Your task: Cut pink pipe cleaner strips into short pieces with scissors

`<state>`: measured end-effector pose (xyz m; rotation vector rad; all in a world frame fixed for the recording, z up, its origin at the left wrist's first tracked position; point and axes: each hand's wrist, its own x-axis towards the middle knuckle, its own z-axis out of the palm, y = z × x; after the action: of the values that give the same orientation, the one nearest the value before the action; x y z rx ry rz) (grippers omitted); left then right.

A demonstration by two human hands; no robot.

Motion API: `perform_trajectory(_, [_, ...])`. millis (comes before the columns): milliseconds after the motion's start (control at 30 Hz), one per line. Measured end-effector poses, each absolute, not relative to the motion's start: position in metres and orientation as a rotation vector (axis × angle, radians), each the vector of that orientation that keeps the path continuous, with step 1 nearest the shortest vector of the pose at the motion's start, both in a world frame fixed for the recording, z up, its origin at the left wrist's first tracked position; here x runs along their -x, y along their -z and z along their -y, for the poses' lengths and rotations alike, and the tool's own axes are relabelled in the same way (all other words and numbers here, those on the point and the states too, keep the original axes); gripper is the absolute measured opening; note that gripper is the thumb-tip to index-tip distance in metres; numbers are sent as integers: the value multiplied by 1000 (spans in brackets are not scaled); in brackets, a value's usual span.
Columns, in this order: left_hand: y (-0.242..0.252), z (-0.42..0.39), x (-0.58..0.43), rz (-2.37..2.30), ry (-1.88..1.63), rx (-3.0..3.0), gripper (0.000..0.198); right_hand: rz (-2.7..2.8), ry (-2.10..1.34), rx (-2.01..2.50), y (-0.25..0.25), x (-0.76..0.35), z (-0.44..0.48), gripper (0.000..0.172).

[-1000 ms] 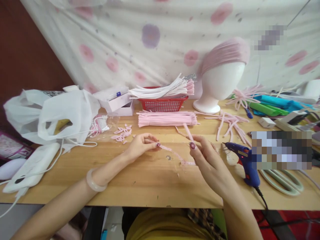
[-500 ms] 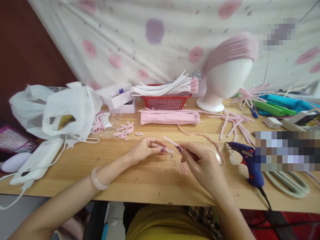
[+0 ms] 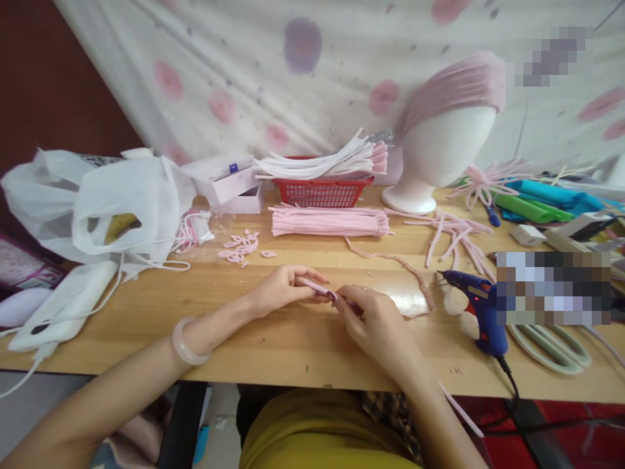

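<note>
My left hand, with a pale bangle at its wrist, pinches a pink pipe cleaner over the middle of the desk. Fingertips of my right hand are closed on the same pipe cleaner, close beside the left ones. A pink length shows again below my right forearm, past the desk's front edge; whether it is the same piece I cannot tell. To the left lie several small pink loops. Beyond my hands rests a bundle of pink pipe cleaners.
A blue glue gun and pale-handled scissors lie at right. Behind stand a red basket of white stems and a foam head. Loose pink stems lie before the head. White plastic bags and a power strip occupy the left.
My hands have come closer together. The pink pipe cleaner, which pointed up from my right fingers, now lies along my left fingertips. The view has shifted slightly.
</note>
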<state>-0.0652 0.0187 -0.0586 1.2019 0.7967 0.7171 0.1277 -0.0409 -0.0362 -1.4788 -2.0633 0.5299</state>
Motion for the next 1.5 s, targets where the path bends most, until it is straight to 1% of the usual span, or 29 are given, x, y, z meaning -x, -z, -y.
perform_trajectory(133, [59,-16,65,-793,-684,-1254,32,2089,-502,1504,39,-130,42,25])
perform_trajectory(333, [56,-16,68,-799,-637,-1287,34,2125,-517,1485,40,-135,41,25])
perform_trajectory(533, [53,-16,67,-836,-649,-1303,33,2108,-529,1511,41,-133,39,28])
perform_trajectory(1133, [52,-10,65,-893,-651,-1438,24,2126,-532,1494,46,-134,41,28])
perform_trajectory(1500, [50,-8,66,-968,-628,-1606,24,2132,-489,1494,49,-134,41,32])
